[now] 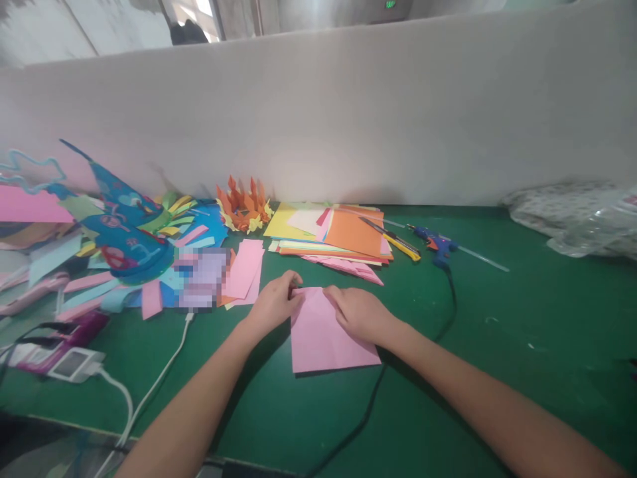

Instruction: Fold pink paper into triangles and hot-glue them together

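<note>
A pink sheet of paper [326, 342] lies before me on the green table [497, 345], with faint creases across it. My left hand [275, 300] pinches its upper left corner between thumb and fingers. At the upper right edge, my right hand [361, 312] grips the same sheet with its fingers curled. Just beyond my hands, a stack of coloured paper [355, 229] has a yellow utility knife [401, 244] resting on its right side. Pink paper strips [243, 272] are close to my left hand.
A blue glue gun [434, 244] sits at right, its black cord [371, 405] running beneath my right arm. At left stand blue party hats [132, 242], a phone [203, 277] on a white cable and a power strip [62, 345]. An orange paper crown [243, 207] stands near the white partition [318, 119].
</note>
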Demonstrator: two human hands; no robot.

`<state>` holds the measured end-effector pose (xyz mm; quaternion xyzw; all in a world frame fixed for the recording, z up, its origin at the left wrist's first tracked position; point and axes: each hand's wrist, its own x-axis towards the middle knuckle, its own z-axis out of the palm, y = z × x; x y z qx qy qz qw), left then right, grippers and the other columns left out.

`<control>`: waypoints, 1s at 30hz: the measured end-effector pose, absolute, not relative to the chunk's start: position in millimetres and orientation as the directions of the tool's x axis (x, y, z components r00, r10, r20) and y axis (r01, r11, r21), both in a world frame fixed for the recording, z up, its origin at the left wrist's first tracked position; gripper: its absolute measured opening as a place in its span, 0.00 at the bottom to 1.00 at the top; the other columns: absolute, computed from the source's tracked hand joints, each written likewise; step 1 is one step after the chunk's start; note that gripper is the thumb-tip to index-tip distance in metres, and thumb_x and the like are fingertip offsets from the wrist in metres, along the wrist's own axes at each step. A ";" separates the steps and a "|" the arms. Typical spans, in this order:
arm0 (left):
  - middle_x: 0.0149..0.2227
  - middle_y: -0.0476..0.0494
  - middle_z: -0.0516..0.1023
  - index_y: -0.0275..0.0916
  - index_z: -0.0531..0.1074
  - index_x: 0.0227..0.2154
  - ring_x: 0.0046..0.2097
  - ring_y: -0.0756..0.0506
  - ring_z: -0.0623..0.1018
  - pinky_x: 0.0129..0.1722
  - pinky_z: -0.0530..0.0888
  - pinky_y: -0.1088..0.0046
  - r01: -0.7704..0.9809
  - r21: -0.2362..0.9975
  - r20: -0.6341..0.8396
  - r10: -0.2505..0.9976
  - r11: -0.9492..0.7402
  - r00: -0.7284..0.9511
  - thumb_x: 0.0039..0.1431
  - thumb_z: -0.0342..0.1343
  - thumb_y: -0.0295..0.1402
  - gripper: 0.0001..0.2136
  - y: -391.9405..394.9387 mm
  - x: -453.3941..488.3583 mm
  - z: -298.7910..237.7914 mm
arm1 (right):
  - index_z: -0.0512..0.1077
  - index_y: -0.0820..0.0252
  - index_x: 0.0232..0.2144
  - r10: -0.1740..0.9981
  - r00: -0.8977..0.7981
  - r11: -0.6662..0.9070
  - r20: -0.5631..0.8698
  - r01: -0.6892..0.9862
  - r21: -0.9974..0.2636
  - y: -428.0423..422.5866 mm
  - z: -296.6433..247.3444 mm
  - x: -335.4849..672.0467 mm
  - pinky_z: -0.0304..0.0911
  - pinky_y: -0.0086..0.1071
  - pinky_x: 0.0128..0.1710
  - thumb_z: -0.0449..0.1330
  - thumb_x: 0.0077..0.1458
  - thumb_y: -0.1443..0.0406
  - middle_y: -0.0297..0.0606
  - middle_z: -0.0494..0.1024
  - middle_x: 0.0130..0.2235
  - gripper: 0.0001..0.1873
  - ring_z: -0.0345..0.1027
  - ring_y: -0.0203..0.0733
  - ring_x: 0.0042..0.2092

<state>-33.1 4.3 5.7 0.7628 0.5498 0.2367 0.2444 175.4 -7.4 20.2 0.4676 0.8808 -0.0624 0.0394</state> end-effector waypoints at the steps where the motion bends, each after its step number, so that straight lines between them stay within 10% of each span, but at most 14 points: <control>1: 0.30 0.50 0.72 0.40 0.63 0.36 0.33 0.47 0.72 0.32 0.66 0.73 0.720 0.635 0.096 0.953 -0.281 0.288 0.52 0.51 0.27 0.08 4.3 -32.8 5.2 | 0.64 0.63 0.43 0.823 -0.552 0.548 -0.132 0.834 -0.068 -8.8 21.1 176.0 0.45 0.32 0.26 0.45 0.56 0.70 0.42 0.75 0.32 0.14 0.66 0.43 0.31; 19: 0.25 0.49 0.66 0.36 0.68 0.24 0.29 0.50 0.67 0.29 0.63 0.76 0.652 0.434 0.338 0.783 -0.622 0.523 0.54 0.51 0.22 0.06 7.8 -26.3 -2.9 | 0.61 0.61 0.54 0.790 -0.606 0.601 -0.092 0.796 -0.078 -7.4 16.5 180.9 0.49 0.32 0.28 0.44 0.58 0.68 0.44 0.76 0.35 0.21 0.68 0.45 0.33; 30: 0.39 0.42 0.74 0.40 0.74 0.40 0.41 0.48 0.72 0.41 0.70 0.71 0.499 0.325 0.362 0.593 -0.804 0.719 0.64 0.46 0.29 0.11 20.2 -47.0 -15.4 | 0.58 0.63 0.56 0.810 -0.571 0.565 -0.132 0.821 -0.087 -8.3 14.8 178.3 0.53 0.32 0.30 0.44 0.58 0.69 0.45 0.76 0.37 0.23 0.69 0.46 0.36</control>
